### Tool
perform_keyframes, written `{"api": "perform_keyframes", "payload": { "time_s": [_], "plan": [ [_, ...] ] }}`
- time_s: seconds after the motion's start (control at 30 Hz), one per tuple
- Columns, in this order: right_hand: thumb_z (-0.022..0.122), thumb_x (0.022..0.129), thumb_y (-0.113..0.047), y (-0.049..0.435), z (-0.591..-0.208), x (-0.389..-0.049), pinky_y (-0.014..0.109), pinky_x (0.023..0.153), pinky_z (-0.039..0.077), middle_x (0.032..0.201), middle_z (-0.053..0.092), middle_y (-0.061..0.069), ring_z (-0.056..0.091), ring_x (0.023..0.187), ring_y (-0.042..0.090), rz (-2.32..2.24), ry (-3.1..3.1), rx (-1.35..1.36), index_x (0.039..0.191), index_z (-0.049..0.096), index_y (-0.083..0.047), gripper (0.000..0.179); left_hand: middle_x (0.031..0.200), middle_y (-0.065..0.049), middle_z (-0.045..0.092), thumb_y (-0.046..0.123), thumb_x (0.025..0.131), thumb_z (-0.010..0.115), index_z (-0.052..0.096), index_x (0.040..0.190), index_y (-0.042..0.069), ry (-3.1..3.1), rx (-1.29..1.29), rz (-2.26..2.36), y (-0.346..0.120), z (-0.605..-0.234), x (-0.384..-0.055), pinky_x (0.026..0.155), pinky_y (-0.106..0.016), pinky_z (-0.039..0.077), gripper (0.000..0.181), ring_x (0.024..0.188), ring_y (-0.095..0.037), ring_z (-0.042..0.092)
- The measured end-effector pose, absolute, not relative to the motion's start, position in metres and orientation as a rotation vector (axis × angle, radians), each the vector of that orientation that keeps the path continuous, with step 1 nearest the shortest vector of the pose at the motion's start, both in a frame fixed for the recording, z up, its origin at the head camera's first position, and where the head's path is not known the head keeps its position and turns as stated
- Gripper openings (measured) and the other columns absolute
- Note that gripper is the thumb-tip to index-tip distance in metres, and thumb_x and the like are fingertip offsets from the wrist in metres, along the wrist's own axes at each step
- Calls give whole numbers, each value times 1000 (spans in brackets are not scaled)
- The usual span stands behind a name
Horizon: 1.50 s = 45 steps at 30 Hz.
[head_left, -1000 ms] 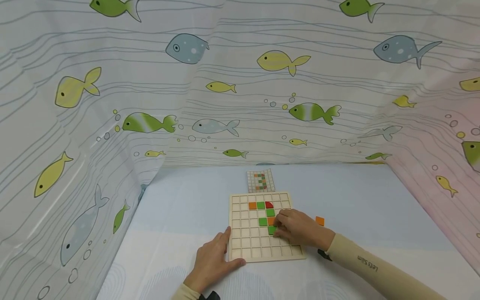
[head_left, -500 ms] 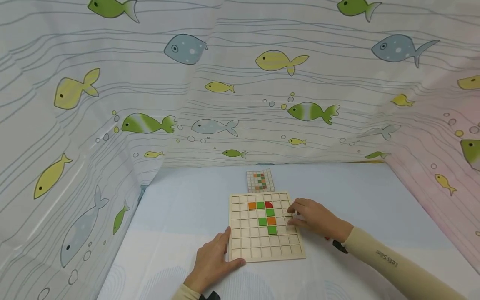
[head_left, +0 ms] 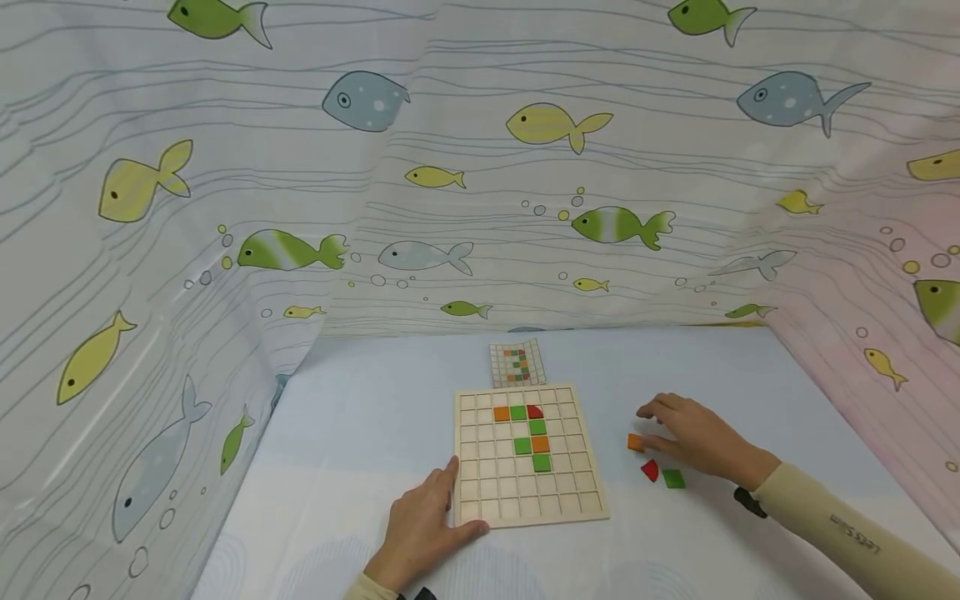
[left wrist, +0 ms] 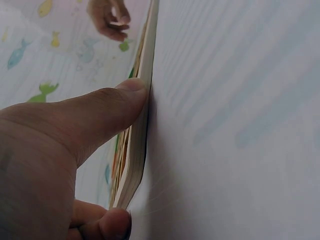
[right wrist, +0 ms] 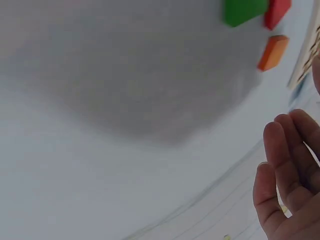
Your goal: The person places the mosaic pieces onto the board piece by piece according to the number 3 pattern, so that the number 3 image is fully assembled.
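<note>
A pale wooden grid board [head_left: 487, 490] lies in front of me with several coloured tiles set in its squares, among them a red quarter-round tile [head_left: 535, 412]. At its near left corner my left hand [head_left: 422, 518] rests, the thumb straight along the front edge and the fingers against the left side. Right of the board, my right hand [head_left: 697, 433] hovers with fingers spread over a loose orange square tile [head_left: 635, 442], thumb tip close to it. The right wrist view shows this orange tile [right wrist: 273, 52] apart from the relaxed fingers [right wrist: 287, 160].
A loose red quarter-round tile [head_left: 650, 472] and a loose green tile [head_left: 674, 478] lie just nearer than the orange one. Behind the board lies a printed pattern card [head_left: 517, 363]. Fish-patterned sheeting [head_left: 420, 208] walls the table at the back and sides.
My right hand has left the tiles on the board, holding nothing visible, and moved right to the loose tiles, which now show. The left hand has stayed at the corner.
</note>
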State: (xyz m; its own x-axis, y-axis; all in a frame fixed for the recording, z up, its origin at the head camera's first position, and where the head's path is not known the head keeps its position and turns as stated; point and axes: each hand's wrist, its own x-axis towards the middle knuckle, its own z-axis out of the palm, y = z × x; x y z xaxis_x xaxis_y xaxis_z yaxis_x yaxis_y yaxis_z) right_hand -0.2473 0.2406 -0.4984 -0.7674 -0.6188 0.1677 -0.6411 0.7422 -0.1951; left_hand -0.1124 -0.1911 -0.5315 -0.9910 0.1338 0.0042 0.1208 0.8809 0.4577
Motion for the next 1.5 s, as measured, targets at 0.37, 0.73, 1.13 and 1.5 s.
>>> {"api": "perform_keyframes", "payload": {
  "time_s": [0.37, 0.73, 1.13, 1.5],
  "plan": [
    [90, 85, -29, 290, -504, -227, 32, 79, 60, 108, 69, -6, 68, 93, 12, 353, -2823, 979, 117, 74, -12, 40, 85, 12, 52, 63, 75, 88, 52, 154, 0, 3039, 195, 724, -192, -532, -111, 55, -21, 34, 108, 68, 2, 42],
    [87, 87, -42, 290, -521, -205, 30, 85, 57, 114, 66, -17, 61, 98, 3, 609, -2881, 962, 121, 72, -20, 43, 85, 12, 52, 64, 74, 88, 52, 153, 0, 3048, 188, 713, -192, -533, -111, 55, -21, 34, 108, 68, 2, 42],
    [95, 78, -28, 282, -534, -199, 30, 83, 60, 109, 65, -18, 64, 98, 5, 559, -2726, 1004, 111, 75, -25, 38, 84, 12, 50, 65, 74, 88, 52, 154, 0, 3038, 197, 710, -192, -532, -113, 54, -21, 34, 109, 67, 1, 40],
    [96, 77, -30, 269, -542, -199, 20, 81, 55, 104, 64, -20, 59, 92, -2, 624, -2680, 997, 108, 75, -24, 37, 85, 12, 51, 64, 75, 88, 51, 154, -1, 3024, 206, 726, -192, -533, -112, 54, -21, 34, 109, 68, 1, 41]
  ]
}}
